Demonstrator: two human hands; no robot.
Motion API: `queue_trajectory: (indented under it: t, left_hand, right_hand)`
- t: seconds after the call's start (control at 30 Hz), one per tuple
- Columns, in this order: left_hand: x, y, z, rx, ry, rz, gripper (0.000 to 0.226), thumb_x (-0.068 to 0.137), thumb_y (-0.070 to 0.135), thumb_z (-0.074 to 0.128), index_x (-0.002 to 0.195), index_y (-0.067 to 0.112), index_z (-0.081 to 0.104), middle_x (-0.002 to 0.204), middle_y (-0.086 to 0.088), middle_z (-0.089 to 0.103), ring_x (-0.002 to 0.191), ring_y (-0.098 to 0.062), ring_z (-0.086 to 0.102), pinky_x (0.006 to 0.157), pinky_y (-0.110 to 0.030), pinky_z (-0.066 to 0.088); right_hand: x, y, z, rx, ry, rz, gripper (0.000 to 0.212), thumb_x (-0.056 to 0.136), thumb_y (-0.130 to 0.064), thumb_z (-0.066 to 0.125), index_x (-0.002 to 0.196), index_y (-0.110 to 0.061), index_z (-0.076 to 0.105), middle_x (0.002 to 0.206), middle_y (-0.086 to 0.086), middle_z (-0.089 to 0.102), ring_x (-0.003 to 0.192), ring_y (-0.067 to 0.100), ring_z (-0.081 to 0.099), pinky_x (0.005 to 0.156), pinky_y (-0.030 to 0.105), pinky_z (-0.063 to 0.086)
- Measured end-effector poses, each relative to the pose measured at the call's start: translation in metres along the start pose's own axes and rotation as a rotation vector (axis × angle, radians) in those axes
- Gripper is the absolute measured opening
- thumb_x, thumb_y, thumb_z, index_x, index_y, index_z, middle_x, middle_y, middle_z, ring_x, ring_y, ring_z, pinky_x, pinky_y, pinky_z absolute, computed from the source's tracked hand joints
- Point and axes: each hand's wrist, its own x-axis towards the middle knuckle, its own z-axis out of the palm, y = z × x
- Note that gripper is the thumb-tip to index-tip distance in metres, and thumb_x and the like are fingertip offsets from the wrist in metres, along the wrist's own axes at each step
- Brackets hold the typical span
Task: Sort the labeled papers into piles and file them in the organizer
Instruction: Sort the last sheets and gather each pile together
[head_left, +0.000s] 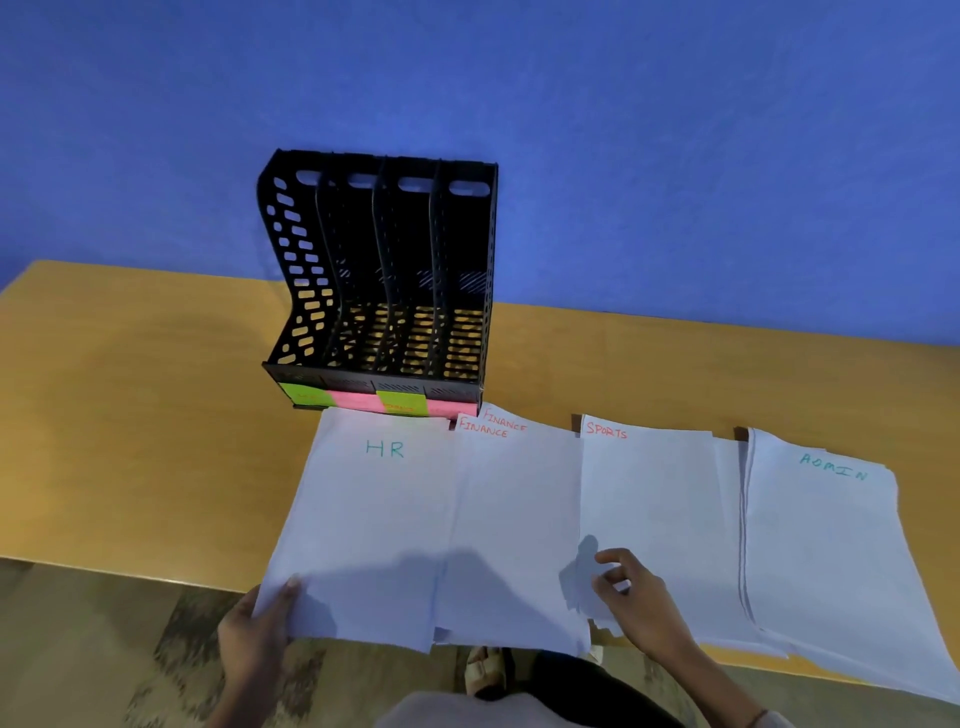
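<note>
on the table (130, 415) before the organizer (384, 270), the hr pile (374, 519) is gripped at its near corner by the left hand (254, 634), while the sports pile (654, 499) is seemingly pinched at its edge by the right hand (639, 608).

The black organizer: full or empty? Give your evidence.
Empty. The organizer shows only bare perforated walls and floor in all four slots; the four paper piles lie flat on the table before it.
</note>
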Motion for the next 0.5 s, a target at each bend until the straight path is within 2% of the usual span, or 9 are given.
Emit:
queue_trajectory:
  t: [0.07,0.1,0.2,0.3,0.5]
  left_hand:
    - [0.003,0.0,-0.002,0.011,-0.009,0.024,0.023,0.083,0.017,0.073,0.087,-0.005,0.066,0.078,-0.017,0.064,0.07,-0.024,0.056,0.056,-0.029,0.046]
    - [0.004,0.0,-0.002,0.024,-0.011,0.033,0.022,0.084,0.018,0.073,0.082,-0.002,0.066,0.075,-0.016,0.064,0.068,-0.025,0.056,0.059,-0.032,0.042]
    - [0.005,0.001,-0.001,0.039,-0.009,0.064,0.021,0.086,0.018,0.071,0.076,0.001,0.064,0.07,-0.016,0.062,0.065,-0.025,0.053,0.056,-0.034,0.039]
    - [0.005,0.003,0.004,0.012,-0.04,0.075,0.017,0.086,0.015,0.069,0.083,-0.001,0.065,0.078,-0.017,0.065,0.07,-0.025,0.056,0.063,-0.035,0.042]
    - [0.01,-0.001,0.008,-0.027,-0.021,0.078,0.022,0.085,0.015,0.071,0.098,-0.001,0.064,0.097,-0.021,0.068,0.083,-0.033,0.061,0.074,-0.04,0.048]
  right_hand:
    - [-0.003,-0.001,0.003,-0.028,-0.005,-0.022,0.022,0.096,-0.024,0.056,0.117,-0.025,0.053,0.1,-0.004,0.066,0.088,0.015,0.064,0.06,0.016,0.045]
    - [-0.004,-0.001,0.003,-0.038,-0.007,-0.029,0.022,0.096,-0.024,0.055,0.118,-0.025,0.053,0.1,-0.005,0.066,0.089,0.015,0.064,0.059,0.015,0.045]
    - [-0.007,-0.002,0.004,-0.051,-0.008,-0.035,0.021,0.096,-0.024,0.055,0.117,-0.026,0.053,0.1,-0.007,0.065,0.09,0.015,0.064,0.061,0.016,0.045]
    - [-0.01,-0.002,0.005,-0.059,-0.009,-0.042,0.02,0.096,-0.024,0.055,0.115,-0.027,0.053,0.099,-0.008,0.064,0.09,0.014,0.064,0.063,0.016,0.045]
    - [-0.016,-0.001,0.006,-0.071,0.002,-0.05,0.016,0.095,-0.024,0.056,0.11,-0.03,0.055,0.091,-0.016,0.063,0.084,0.007,0.065,0.067,0.016,0.047]
